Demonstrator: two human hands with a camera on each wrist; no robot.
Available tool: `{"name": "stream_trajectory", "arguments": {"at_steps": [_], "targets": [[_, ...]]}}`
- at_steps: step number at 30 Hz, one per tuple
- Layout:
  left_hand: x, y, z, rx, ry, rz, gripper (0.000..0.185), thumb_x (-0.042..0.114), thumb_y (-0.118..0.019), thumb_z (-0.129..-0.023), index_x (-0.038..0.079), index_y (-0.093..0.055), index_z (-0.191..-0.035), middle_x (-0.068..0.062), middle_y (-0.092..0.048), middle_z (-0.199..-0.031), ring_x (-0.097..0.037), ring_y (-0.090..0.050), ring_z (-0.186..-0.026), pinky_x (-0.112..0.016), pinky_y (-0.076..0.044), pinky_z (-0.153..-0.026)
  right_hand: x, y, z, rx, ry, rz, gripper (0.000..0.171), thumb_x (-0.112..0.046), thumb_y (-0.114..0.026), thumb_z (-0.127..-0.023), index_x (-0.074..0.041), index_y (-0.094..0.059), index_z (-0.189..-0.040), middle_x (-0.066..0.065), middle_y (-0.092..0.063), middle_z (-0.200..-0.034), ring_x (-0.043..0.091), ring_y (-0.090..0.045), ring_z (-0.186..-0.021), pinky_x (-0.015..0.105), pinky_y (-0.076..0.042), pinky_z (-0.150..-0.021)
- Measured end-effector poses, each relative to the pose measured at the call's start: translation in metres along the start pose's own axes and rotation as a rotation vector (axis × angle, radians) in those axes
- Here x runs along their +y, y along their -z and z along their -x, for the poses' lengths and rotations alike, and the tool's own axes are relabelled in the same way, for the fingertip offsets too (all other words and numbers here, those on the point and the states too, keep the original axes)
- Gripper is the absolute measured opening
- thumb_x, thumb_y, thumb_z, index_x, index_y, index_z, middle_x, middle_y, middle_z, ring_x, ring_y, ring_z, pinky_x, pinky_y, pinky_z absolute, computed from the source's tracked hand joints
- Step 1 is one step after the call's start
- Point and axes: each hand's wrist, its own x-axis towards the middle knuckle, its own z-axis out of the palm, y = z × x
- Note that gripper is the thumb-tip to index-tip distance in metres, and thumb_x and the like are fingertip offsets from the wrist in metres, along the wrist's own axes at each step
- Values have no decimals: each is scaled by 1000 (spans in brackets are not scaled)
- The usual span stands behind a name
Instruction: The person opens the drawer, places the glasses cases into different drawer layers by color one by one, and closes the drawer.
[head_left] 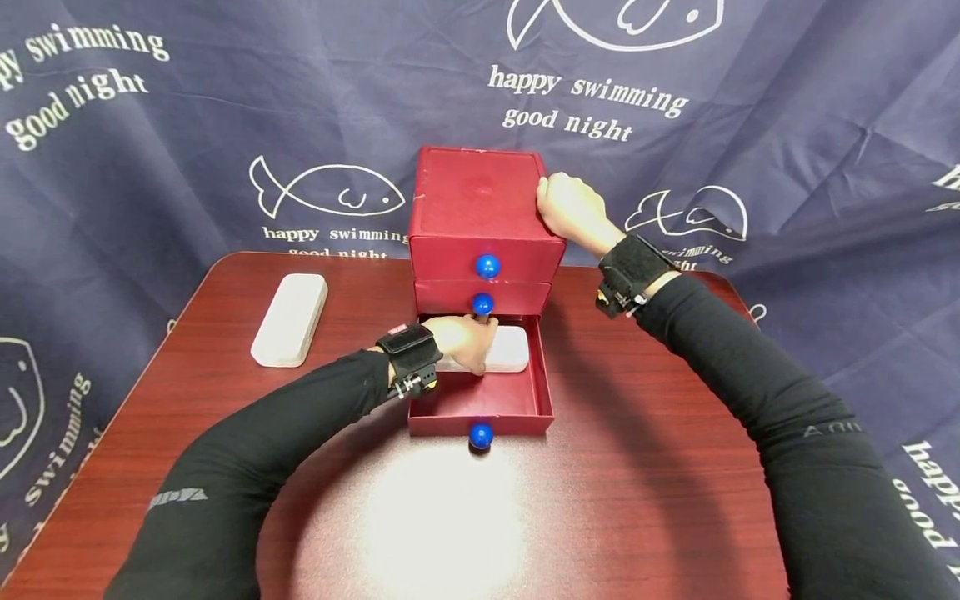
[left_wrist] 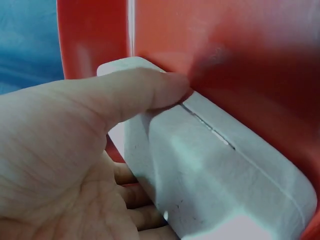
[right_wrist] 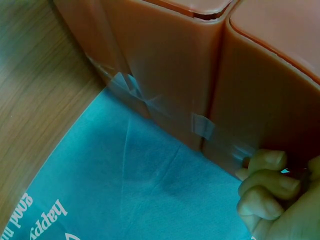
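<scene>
My left hand reaches into the pulled-out bottom drawer of a red drawer cabinet. It grips a white glasses case lying across the drawer. In the left wrist view the thumb presses along the seam side of the glasses case, with the fingers curled under the opposite side. My right hand holds the cabinet's upper right edge. The right wrist view shows its curled fingers against the back edge of the cabinet; the thumb is not visible there.
A second white case lies on the left of the brown table. Blue ball knobs mark the drawer fronts, and the two upper drawers are closed. A dark blue printed curtain hangs close behind the cabinet.
</scene>
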Motion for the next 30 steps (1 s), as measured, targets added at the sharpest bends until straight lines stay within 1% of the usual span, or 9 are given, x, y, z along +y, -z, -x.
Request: {"name": "stream_trajectory", "arguments": {"at_steps": [2, 8, 15, 20, 27, 30], "targets": [[0, 1, 1, 4, -5, 7, 76, 28, -76, -90, -2, -34, -144, -22, -48, -146, -35, -52, -129, -46, -51, -107, 0, 0, 0, 3, 4, 1, 52, -29, -25, -107, 5, -64, -103, 29, -67, -116, 43, -66, -110, 62, -55, -93], [1, 2, 2, 4, -10, 17, 81, 30, -73, -93, -3, -28, -152, -23, -42, -154, -39, -48, -137, -46, -46, -114, 1, 0, 0, 0, 9, -5, 52, -29, -25, -107, 5, -64, -102, 29, -67, -115, 43, -66, -109, 62, -55, -93], [-1, 0, 3, 24, 10, 21, 81, 33, -72, -94, 0, -28, -154, -20, -41, -155, -39, -48, -137, -51, -48, -112, 0, 0, 0, -1, 2, -10, 52, -30, -25, -107, 5, -64, -103, 29, -67, -117, 43, -66, -111, 62, -54, -94], [-2, -2, 2, 49, 6, 25, 81, 32, -72, -93, 0, -29, -154, -20, -40, -156, -39, -49, -137, -51, -48, -112, 0, 0, 0, -3, 0, -11, 53, -30, -25, -107, 5, -64, -103, 29, -67, -117, 43, -66, -111, 61, -54, -94], [-2, 0, 6, 26, -1, 39, 89, 35, -70, -95, 0, -20, -160, -20, -36, -161, -39, -46, -141, -51, -44, -116, 1, -1, -1, -4, 1, -8, 53, -30, -25, -107, 5, -65, -104, 29, -67, -119, 44, -66, -112, 62, -54, -94], [-2, 4, 8, 18, -24, 36, 89, 38, -70, -95, -1, -22, -159, -20, -42, -158, -38, -49, -139, -48, -43, -118, 1, 0, -1, 0, 3, -5, 53, -29, -25, -107, 5, -65, -104, 30, -67, -119, 44, -65, -112, 63, -54, -94]]}}
